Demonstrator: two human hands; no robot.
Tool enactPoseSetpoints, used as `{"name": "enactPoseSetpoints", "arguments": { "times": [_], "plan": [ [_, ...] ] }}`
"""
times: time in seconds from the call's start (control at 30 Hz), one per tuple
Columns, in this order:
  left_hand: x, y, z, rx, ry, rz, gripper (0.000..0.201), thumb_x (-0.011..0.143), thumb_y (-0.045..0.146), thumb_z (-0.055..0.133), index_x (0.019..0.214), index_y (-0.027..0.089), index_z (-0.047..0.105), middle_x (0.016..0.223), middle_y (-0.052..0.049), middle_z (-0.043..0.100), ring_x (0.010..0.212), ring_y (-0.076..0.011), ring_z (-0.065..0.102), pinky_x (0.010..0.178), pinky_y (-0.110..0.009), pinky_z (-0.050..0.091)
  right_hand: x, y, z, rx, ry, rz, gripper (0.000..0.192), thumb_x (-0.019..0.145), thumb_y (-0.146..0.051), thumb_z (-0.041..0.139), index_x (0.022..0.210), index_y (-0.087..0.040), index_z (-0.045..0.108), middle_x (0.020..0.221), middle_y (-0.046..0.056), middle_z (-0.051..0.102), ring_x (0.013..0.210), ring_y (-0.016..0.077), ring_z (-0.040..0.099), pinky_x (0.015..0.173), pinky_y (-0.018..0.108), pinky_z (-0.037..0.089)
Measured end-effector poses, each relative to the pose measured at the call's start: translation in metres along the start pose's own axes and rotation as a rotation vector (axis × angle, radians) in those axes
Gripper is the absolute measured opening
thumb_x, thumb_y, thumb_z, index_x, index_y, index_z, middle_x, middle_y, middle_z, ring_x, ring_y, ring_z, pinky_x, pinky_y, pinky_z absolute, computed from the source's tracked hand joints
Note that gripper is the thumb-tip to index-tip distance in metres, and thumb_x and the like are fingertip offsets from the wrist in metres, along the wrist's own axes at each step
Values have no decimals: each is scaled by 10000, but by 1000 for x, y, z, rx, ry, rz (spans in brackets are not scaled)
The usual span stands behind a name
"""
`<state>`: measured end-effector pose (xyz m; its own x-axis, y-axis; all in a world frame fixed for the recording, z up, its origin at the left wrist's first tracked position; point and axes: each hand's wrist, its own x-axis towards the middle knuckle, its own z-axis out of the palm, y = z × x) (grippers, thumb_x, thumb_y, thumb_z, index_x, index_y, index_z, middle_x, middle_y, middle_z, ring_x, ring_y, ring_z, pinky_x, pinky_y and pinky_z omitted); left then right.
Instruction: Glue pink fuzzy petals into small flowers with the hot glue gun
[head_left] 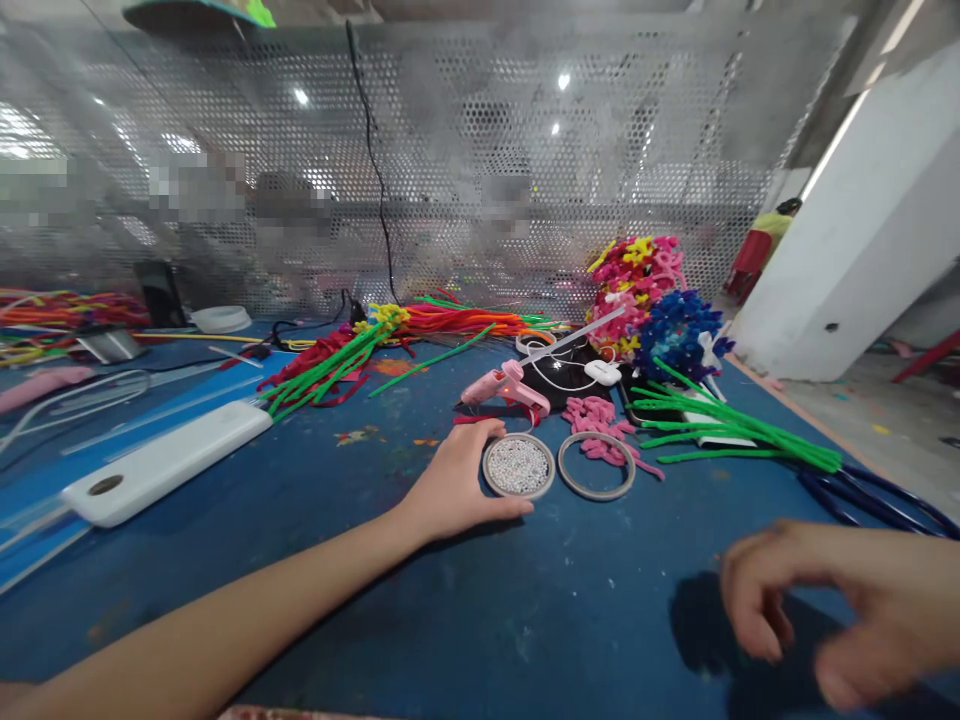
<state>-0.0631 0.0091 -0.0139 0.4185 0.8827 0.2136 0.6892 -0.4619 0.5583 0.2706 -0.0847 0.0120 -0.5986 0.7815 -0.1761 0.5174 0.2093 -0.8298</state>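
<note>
The left hand is cupping the round bead tin on the desk, fingers curled against its rim. The right hand is hovering blurred, apparently holding nothing, fingers loosely bent. Picking out beads will be demanding a steadied tin.

The right hand is motion-blurred — its wrist cut off at the edge.
</note>
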Motion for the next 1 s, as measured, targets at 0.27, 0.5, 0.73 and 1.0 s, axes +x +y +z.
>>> {"name": "enactPoseSetpoints", "arguments": {
  "times": [0.27,0.5,0.73,1.0],
  "plan": [
    [9,2,3,28,-27,-29,962,499,526,803,1285,156,391,1195,-98,584,1108,-299,504,948,-453,394,73,-11,-28,96,272,-46,299,805,-463,589,690,-188,574,655,5,571,616,126,507,592,253,401],
    [9,-4,1,19,-28,-9,859,496,467,814,1206,157,442,1170,-95,580,1066,-279,540,934,-421,417,96,5,-12,186,361,-29,361,758,-525,609,706,-169,579,645,-5,560,614,122,518,611,264,412],
    [-2,-9,-14,16,-45,-50,808,488,442,820,1167,186,465,1168,-93,579,1070,-283,550,938,-433,415,86,16,-7,187,319,26,313,797,-478,595,711,-176,584,663,4,568,618,124,531,607,254,440],
    [-15,-16,-32,2,-89,-74,762,486,379,821,1145,190,490,1108,-79,588,1019,-254,560,929,-410,423,89,20,-6,108,419,10,349,782,-514,588,682,-180,585,634,2,551,572,126,509,549,254,413]
  ]
}}
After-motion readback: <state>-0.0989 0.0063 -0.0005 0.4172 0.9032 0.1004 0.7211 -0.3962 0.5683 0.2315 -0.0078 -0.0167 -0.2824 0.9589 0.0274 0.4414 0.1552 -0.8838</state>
